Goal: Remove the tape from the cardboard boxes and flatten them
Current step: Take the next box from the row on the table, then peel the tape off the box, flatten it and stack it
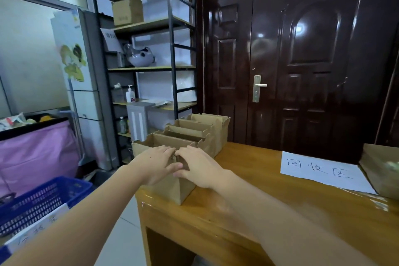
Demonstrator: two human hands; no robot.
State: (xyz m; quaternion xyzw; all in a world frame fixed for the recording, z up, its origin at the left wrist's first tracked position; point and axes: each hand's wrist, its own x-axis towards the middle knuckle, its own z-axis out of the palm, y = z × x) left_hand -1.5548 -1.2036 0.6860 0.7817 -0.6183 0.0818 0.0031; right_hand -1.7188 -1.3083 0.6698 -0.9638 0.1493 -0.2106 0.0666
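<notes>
We look down from head height over a glossy honey-coloured wooden table [248, 211]. At the table's near left corner, towards ten o'clock from the middle of the view, stands a row of small brown corrugated cardboard boxes [194, 134], all upright with their top flaps open. The row's long axis runs from the near corner away towards one o'clock, towards a dark brown panelled door [302, 60]. The nearest cardboard box [170, 188] sits right at the table's edge, one vertical corner pointing towards us; its walls are plain and unprinted, its flap edges rough.

Both of our bare arms reach forward to that nearest box. Our left hand [155, 164] lies over the box's near top edge, fingers fairly straight across the flap, thumb tucked under towards the corner. Our right hand [198, 168] rests beside it, fingers bent at the same edge, fingertips nearly touching the left hand's. We cannot tell whether either hand pinches tape or only cardboard.

At three o'clock a white paper sheet with handwritten characters [323, 170] lies flat on the table. At eight o'clock, below the table, sits a blue plastic slatted basket [43, 201].
</notes>
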